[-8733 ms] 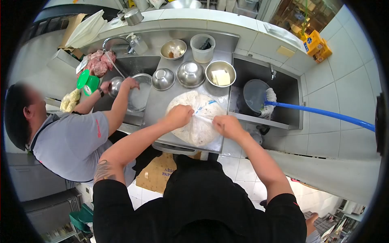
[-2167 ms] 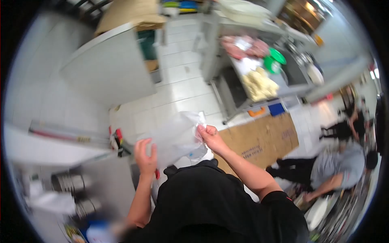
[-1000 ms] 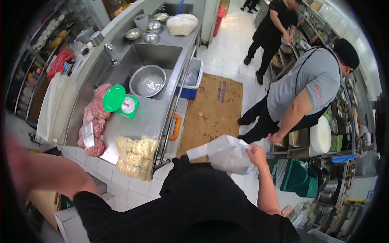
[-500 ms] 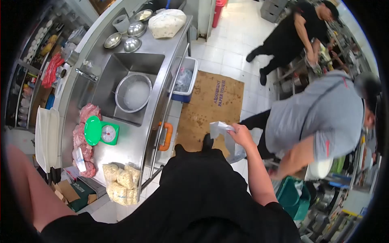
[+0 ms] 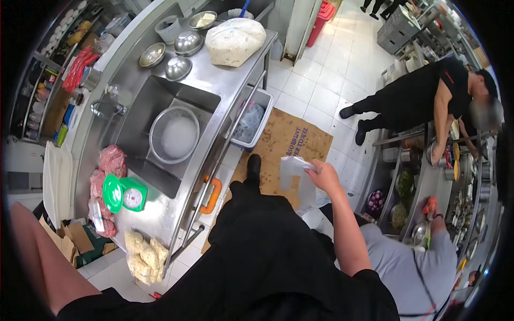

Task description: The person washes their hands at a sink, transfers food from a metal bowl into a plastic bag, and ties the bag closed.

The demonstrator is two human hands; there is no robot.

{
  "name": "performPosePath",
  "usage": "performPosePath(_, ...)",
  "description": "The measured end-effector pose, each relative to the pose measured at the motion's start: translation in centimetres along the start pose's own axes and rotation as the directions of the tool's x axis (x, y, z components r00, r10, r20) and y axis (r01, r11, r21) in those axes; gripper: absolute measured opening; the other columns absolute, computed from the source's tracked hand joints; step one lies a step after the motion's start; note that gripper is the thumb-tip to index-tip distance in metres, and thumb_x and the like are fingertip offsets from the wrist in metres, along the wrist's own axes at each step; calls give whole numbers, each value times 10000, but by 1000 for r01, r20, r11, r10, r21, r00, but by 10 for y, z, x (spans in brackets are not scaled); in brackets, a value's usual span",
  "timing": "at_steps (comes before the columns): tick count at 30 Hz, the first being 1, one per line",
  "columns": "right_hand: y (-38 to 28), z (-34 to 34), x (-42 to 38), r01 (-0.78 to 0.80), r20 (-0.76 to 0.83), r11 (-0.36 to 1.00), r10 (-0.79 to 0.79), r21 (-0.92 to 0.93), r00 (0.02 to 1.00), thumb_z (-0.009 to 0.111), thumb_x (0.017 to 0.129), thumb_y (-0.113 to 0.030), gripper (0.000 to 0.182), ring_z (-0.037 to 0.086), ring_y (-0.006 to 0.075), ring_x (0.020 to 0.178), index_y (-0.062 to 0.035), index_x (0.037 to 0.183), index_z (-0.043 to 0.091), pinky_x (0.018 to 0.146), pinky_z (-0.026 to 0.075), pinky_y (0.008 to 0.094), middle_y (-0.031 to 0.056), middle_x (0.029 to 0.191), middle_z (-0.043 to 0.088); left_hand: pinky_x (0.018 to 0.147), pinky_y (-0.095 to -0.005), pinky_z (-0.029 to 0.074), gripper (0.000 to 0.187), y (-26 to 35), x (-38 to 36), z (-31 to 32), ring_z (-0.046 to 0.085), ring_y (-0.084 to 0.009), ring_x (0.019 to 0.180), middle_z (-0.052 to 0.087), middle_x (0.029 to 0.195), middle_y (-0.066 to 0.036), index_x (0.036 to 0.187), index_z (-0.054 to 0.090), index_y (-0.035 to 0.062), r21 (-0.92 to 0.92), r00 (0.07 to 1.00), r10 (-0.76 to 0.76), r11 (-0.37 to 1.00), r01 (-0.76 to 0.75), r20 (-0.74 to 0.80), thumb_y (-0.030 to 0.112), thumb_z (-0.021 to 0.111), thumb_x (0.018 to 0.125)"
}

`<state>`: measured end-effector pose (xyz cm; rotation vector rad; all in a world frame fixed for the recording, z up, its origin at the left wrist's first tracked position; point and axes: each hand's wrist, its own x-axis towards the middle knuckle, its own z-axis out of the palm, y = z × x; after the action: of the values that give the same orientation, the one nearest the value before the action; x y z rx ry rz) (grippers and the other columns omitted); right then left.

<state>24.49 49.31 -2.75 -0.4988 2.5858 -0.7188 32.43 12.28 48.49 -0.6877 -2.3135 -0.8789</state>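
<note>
Right hand (image 5: 324, 174) closed on the top of an empty clear plastic bag (image 5: 297, 179), held out in front of the body above the floor, over the edge of a flattened cardboard mat (image 5: 286, 144). Left hand out of sight; only the bare forearm visible at the lower left edge, so no telling whether open or closed.

Long stainless steel bench (image 5: 214, 80) to the left, with a sink (image 5: 147, 115) sunk into it and a large metal bowl (image 5: 174, 135) of pale liquid inside. Big tied bag of white mix (image 5: 234, 41) at the far end of the bench, beside several small steel bowls (image 5: 178, 68). Blue bin (image 5: 250, 120) on the floor just beside the bench. Packs of red meat (image 5: 104, 171) near a green kitchen scale (image 5: 123, 193), and bagged yellow noodles (image 5: 143, 257) at the near end.

Co-worker in black (image 5: 423, 99) at the opposite counter, another in a grey shirt (image 5: 412, 267) bent low, close to the right elbow.
</note>
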Motion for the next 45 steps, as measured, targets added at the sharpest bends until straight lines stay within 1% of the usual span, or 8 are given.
performPosePath(16,-69,-178,127,-93,-24,917,111,388,994,686,925,-99,216,619,81,690,18,1107,688,629,497,269,29,799,686,1147,-440,321,638,-314,-4,257,435,-279,1349,479,1440,-188,1413,530,108,-329,836,-548,794,511,-26,555,588,962)
performPosePath(19,-69,-213,155,-42,131,903,-16,428,991,677,922,-81,199,622,79,738,18,1094,689,675,501,261,20,826,687,1226,-482,217,1121,-340,-82,409,291,-354,1492,350,1569,-221,1579,236,24,-598,932,-203,721,350,300,525,834,773)
performPosePath(26,35,-303,225,-131,200,887,45,443,979,610,1023,-242,263,419,18,610,-11,945,708,532,323,231,-87,663,506,970,-429,502,254,-325,-86,481,685,-220,931,707,939,-66,1011,722,126,-235,775,-349,816,528,527,355,738,903)
performPosePath(29,84,-311,261,-129,383,885,-59,448,922,608,1025,-274,297,403,23,597,-13,922,703,527,310,237,-98,649,477,803,-340,543,178,-322,-76,467,674,-157,787,691,818,-68,871,727,105,-320,498,-460,412,853,735,258,686,951)
performPosePath(31,104,-302,283,-143,349,869,-36,474,936,600,1031,-314,323,370,17,593,-36,906,708,542,291,235,-106,642,455,804,-312,543,197,-339,-88,479,662,-119,819,700,836,-61,899,720,96,-708,620,-510,32,706,596,219,602,998)
performPosePath(33,115,-286,303,-231,245,771,101,593,964,597,1033,-319,322,354,12,597,-44,914,717,551,279,228,-116,643,441,1035,-477,475,846,-362,-113,527,601,-321,1222,598,1348,-175,1375,530,30,-792,554,-708,-595,-133,439,751,384,956)
performPosePath(37,165,-264,348,-234,232,709,102,665,967,590,1037,-350,351,422,22,658,-39,909,690,604,332,223,-98,707,515,1208,-565,221,1139,-325,-80,578,323,-380,1484,323,1617,-193,1578,302,57,-591,519,-544,-802,-90,659,911,174,836)
performPosePath(45,178,-246,364,-235,113,705,216,669,970,590,1038,-361,330,373,-2,633,-60,958,697,572,297,211,-113,710,477,1149,-470,368,868,-316,-84,599,457,-323,1414,458,1532,-204,1517,423,32,-604,654,-580,-764,-228,486,716,330,991)
